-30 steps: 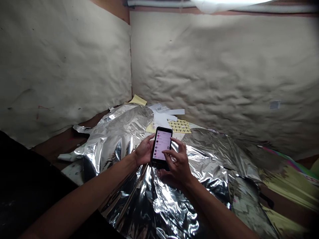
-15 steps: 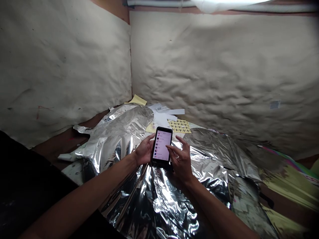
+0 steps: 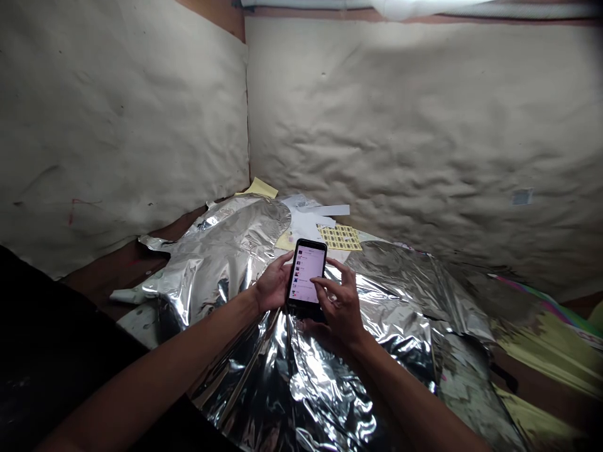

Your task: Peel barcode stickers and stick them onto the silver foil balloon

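My left hand (image 3: 271,287) grips a black smartphone (image 3: 307,274) by its left edge, holding it upright over the foil. The lit screen shows a pale pink list. My right hand (image 3: 340,302) cups the phone's lower right side, its thumb resting on the screen and its fingers curled round the edge. Both forearms reach in from the bottom of the view. Under and around the hands lies a large crinkled sheet of shiny silver foil (image 3: 235,257).
Loose white papers (image 3: 313,216) and a yellow printed sheet (image 3: 340,237) lie behind the phone near the corner. Wrinkled beige paper covers both walls (image 3: 400,125). Colourful printed material (image 3: 551,333) lies at the right. Brown table surface (image 3: 122,267) shows at left.
My right thumb has moved across the screen, lifting off and coming back down on it, and the list has scrolled. The left hand and phone have stayed nearly still.
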`<state>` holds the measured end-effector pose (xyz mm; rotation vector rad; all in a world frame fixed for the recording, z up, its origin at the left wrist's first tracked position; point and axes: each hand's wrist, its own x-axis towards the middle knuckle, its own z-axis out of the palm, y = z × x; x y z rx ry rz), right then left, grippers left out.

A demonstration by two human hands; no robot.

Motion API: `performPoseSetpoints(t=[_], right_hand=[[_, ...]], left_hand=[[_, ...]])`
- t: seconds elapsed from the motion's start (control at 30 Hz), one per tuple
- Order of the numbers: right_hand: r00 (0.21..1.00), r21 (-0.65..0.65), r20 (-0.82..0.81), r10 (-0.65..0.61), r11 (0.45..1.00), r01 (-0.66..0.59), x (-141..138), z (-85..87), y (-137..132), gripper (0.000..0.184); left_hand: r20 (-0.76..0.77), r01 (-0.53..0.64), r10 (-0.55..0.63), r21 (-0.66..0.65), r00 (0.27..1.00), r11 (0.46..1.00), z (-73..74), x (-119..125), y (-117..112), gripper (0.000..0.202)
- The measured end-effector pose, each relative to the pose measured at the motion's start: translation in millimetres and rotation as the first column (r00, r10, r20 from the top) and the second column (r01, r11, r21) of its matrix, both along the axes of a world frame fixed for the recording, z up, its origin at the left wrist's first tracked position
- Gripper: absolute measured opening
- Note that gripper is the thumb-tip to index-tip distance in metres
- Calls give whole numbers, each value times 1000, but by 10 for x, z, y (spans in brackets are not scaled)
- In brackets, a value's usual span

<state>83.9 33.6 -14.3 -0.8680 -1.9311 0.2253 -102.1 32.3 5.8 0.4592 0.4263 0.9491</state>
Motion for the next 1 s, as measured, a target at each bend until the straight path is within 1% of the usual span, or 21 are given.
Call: performPoseSetpoints(t=[0.1,0.2,0.3,0.37,0.43,0.5,0.63,0.73,0.83,0.93,1.0], right_hand=[[997,-20,-36,-75,997,75,8,-2,30,18],[994,-32,-63,-90,996,88,21,9,34,19],[997,-14,-72,-19,1000,18,32,26,12,19],[998,4,-38,43,999,-43,33,31,-3,19],[997,12,3,73,997,-73,29,29,-10,20],[998,7,12,54,999,-54,21,21,-7,21],[998,-18,-47,-47,999,46,10,13,13,19],[995,-32,-78,-65,998,62,16,20,16,19],[995,-19,-96,-21,1000,19,26,31,0,18],[997,6,-42,66,998,-66,29,33,-19,19],[996,4,1,89,996,-89,23,29,-22,19]], left_hand=[[-13,-13,13,-6,1000,1000,-9,0,7,56],[-20,-14,14,2,1000,1000,-17,1,10,56],[-17,-3,3,8,1000,1000,-15,3,4,57],[-8,1,-1,8,1000,1000,-6,5,-2,57],[-7,-3,3,6,1000,1000,6,7,-7,57],[-12,-3,3,1,1000,1000,16,10,-10,57],[-19,-1,1,4,1000,1000,12,11,-8,57],[-19,2,-2,6,1000,1000,-7,7,-2,57],[-18,12,-11,13,1000,1000,-20,3,3,57],[-18,13,-12,17,1000,1000,-18,5,2,59],[-20,8,-8,11,1000,1000,-8,9,-2,59]])
